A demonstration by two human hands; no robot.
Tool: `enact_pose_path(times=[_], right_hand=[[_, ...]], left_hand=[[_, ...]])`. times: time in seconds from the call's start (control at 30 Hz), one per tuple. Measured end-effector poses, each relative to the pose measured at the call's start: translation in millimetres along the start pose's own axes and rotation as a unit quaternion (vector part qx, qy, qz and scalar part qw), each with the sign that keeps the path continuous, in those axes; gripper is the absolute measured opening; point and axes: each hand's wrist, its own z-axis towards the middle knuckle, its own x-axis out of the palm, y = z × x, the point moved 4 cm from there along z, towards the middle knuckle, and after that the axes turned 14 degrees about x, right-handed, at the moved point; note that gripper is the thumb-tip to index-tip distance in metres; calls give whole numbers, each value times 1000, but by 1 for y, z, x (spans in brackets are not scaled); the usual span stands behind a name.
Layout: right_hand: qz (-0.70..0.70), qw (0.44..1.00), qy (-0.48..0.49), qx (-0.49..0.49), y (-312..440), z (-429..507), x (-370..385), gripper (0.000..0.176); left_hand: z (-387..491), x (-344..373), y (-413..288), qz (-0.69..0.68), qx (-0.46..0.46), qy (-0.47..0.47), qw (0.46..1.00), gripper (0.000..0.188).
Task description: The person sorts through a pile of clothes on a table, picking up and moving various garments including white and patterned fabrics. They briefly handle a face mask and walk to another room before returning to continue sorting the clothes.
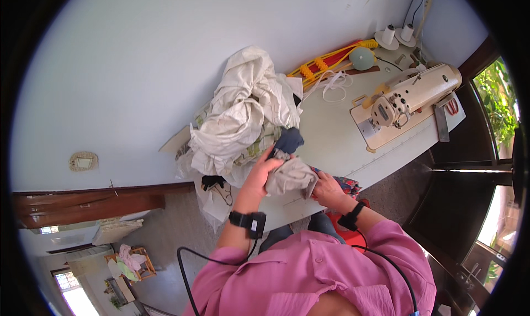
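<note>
Between my hands, over the front edge of a pale sewing table point(331, 129), is a bunched beige-grey cloth point(292, 177). My left hand point(265, 171) grips its left side, with a dark navy cloth point(290, 142) against the fingers. At the beige cloth's right edge, my right hand point(330, 189) holds the fabric; a red and blue patterned cloth point(348, 185) lies beside and partly under that hand. Beyond the left hand rises a large heap of crumpled white fabric point(248, 109), with green checked cloth showing beneath it.
An industrial sewing machine point(405, 96) stands at the table's right, with thread cones point(388, 36) behind. White tape point(333, 84), a round green object point(362, 58) and a yellow and red item point(327, 63) lie along the wall. Black cloth point(213, 181) is at the left.
</note>
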Motion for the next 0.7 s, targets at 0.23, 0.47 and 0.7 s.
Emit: enact_pose_path(times=[0.23,0.47,0.7], right_hand=[[64,994,26,90,15,-32,3,45],[196,969,145,35,54,-40,23,52],[348,914,169,123,6,-26,-6,59]], left_hand=[[37,21,6,93,53,54,993,52],[73,17,62,297,52,104,948,66],[35,-32,95,405,3,109,908,76]])
